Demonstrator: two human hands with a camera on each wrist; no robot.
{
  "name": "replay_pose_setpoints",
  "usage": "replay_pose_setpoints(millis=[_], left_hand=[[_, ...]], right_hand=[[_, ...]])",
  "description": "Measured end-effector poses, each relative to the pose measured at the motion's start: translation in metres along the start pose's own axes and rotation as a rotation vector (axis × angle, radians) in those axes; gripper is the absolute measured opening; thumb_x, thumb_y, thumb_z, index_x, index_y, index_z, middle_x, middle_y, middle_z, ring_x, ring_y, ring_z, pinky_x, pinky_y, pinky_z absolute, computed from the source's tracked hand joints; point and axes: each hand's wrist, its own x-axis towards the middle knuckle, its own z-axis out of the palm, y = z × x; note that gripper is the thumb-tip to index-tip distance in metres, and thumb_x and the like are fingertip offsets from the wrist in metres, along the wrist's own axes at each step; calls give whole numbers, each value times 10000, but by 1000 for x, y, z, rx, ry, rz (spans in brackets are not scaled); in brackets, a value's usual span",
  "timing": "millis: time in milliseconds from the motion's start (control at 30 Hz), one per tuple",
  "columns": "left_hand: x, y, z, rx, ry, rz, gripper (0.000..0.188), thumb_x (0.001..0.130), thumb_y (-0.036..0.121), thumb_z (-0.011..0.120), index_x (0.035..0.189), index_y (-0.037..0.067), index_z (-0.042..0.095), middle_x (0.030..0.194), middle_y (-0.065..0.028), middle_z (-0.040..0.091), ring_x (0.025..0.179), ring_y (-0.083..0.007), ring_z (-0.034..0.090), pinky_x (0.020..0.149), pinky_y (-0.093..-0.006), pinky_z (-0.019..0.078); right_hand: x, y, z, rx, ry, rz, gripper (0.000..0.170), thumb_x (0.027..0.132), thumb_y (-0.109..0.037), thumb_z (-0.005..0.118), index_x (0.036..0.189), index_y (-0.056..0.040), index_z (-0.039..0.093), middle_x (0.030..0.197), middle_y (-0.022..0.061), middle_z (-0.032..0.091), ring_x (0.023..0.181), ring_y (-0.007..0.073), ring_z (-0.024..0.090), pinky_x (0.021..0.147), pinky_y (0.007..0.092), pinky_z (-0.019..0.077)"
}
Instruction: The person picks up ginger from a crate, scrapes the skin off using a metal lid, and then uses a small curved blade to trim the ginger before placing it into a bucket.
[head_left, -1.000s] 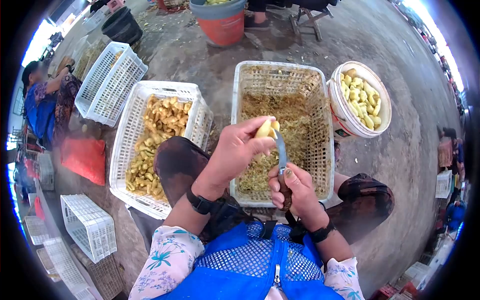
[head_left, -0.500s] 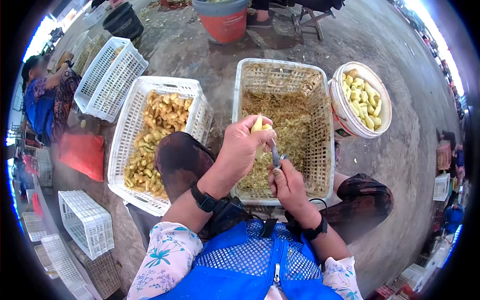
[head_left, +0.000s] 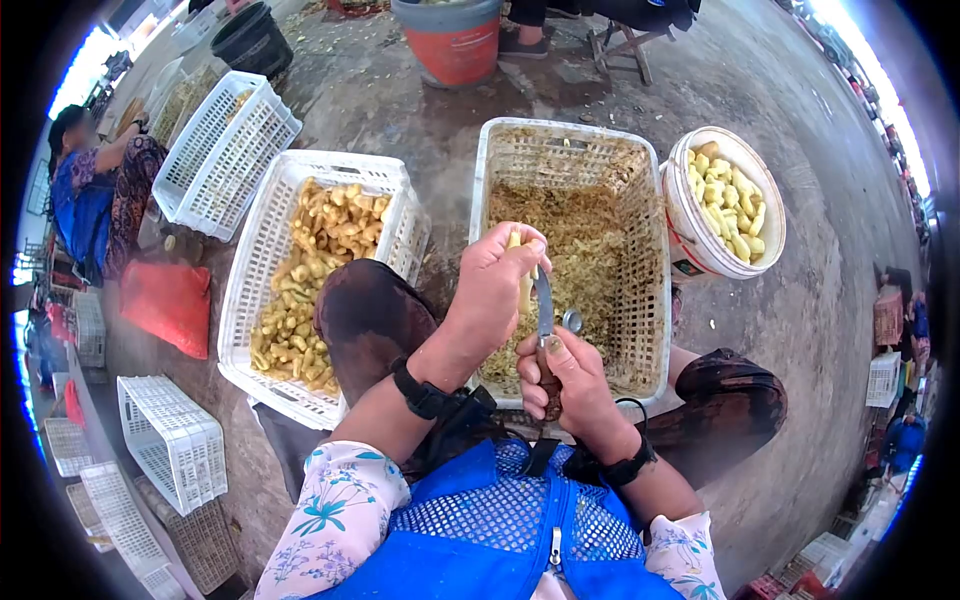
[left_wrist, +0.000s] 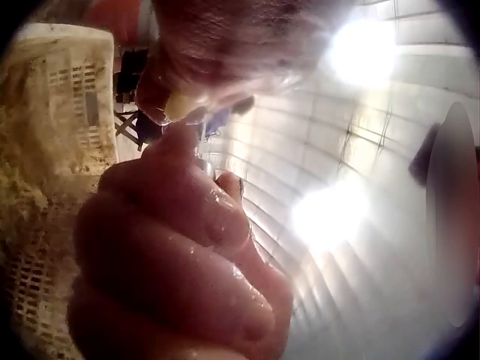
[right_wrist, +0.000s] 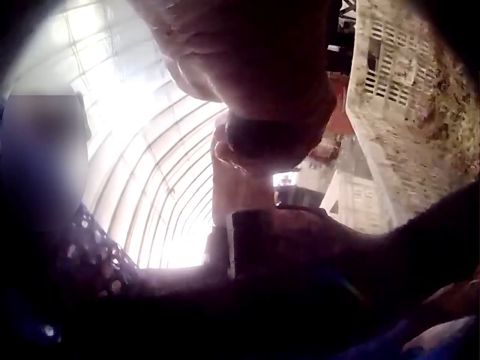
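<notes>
In the head view my left hand (head_left: 490, 285) pinches a pale peeled piece of ginger (head_left: 525, 290) between thumb and fingers. The ginger hangs upright, partly hidden by the hand; a bit of yellow ginger (left_wrist: 177, 106) shows in the left wrist view. My right hand (head_left: 575, 385) grips the brown handle of a small curved knife (head_left: 545, 305). Its blade points up, right at the ginger's side. A small round shiny metal piece (head_left: 572, 320) sits near the right fingers. Both hands are over the near part of a white crate (head_left: 660, 330) with peelings. The right wrist view is dark.
Left of my knee stands a white crate (head_left: 240, 310) of unpeeled ginger (head_left: 300, 290). A white bucket (head_left: 690, 235) at the right holds peeled ginger pieces (head_left: 735, 205). Farther off are a red-grey bucket (head_left: 455, 45), a red sack (head_left: 165, 310) and a seated person (head_left: 85, 205).
The ginger has turned from slanting to upright in my left hand, which has come slightly lower. My right hand has shifted left and lower, with the blade swinging from across the ginger to pointing up.
</notes>
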Motion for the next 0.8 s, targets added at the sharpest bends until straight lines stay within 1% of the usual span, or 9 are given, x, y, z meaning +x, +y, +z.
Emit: replay_pose_setpoints(millis=[200, 400, 433, 533, 600, 667, 733, 767, 800], left_hand=[[1, 13, 1, -154, -119, -9, 248, 1004, 213, 544, 1088, -3, 633, 899, -97, 653, 840, -174, 602, 772, -310, 485], [6, 15, -7, -483, -237, -193, 365, 1023, 317, 515, 1103, -20, 630, 926, -113, 651, 841, -213, 608, 777, -365, 513], [7, 15, -8, -502, -224, -191, 373, 1024, 323, 514, 1103, -22, 630, 927, -114, 648, 835, -213, 607, 774, -364, 511], [7, 17, -10, -560, -235, -191, 388, 1020, 332, 515, 1108, -28, 627, 926, -114, 639, 816, -213, 603, 757, -360, 507], [2, 24, -12, -602, -304, -200, 389, 1008, 328, 525, 1121, -32, 621, 919, -112, 632, 800, -212, 599, 738, -356, 503], [-3, 31, -10, -511, -279, -187, 358, 984, 282, 556, 1142, -34, 611, 913, -112, 624, 788, -205, 594, 699, -341, 500], [-8, 32, -9, -404, -275, -179, 332, 960, 226, 582, 1162, -36, 602, 908, -111, 620, 777, -197, 592, 664, -327, 496], [-9, 31, -9, -342, -285, -174, 321, 946, 193, 593, 1171, -37, 598, 906, -112, 619, 772, -191, 591, 650, -319, 495], [-10, 32, -8, -279, -293, -166, 317, 933, 160, 605, 1181, -37, 594, 903, -112, 618, 768, -186, 591, 635, -311, 494]], right_hand=[[-3, -5, 1, 117, -67, 13, 389, 1102, -365, 457, 1191, 7, 525, 857, 51, 534, 630, 133, 511, 541, 289, 444], [-6, -8, -5, 114, -200, 12, 427, 1085, -394, 491, 1196, 17, 533, 860, 64, 553, 614, 139, 521, 561, 285, 451], [-11, -13, 0, 104, -164, 37, 450, 1073, -409, 512, 1171, 29, 551, 828, 67, 558, 597, 138, 524, 551, 279, 449], [-27, -25, -12, -80, -132, -45, 476, 1060, -429, 530, 1146, 38, 568, 801, 71, 566, 585, 134, 529, 531, 277, 450], [-38, -32, -23, -67, -56, -173, 473, 1045, -433, 558, 1092, 35, 598, 769, 83, 593, 585, 136, 548, 508, 283, 456], [-38, -33, -44, -71, -7, -262, 436, 1052, -403, 563, 1077, 29, 611, 761, 70, 607, 573, 136, 545, 519, 266, 452], [-22, -27, -81, -672, 264, -218, 357, 1071, -333, 553, 1075, 17, 623, 767, 47, 620, 576, 108, 535, 535, 241, 439], [-8, -11, -112, -1200, 314, -469, 274, 1089, -251, 523, 1081, 0, 634, 764, 14, 611, 593, 70, 522, 549, 223, 426], [-10, -14, -109, -1018, 335, -435, 266, 1087, -242, 525, 1084, 0, 635, 769, 15, 613, 608, 65, 526, 557, 224, 429]])
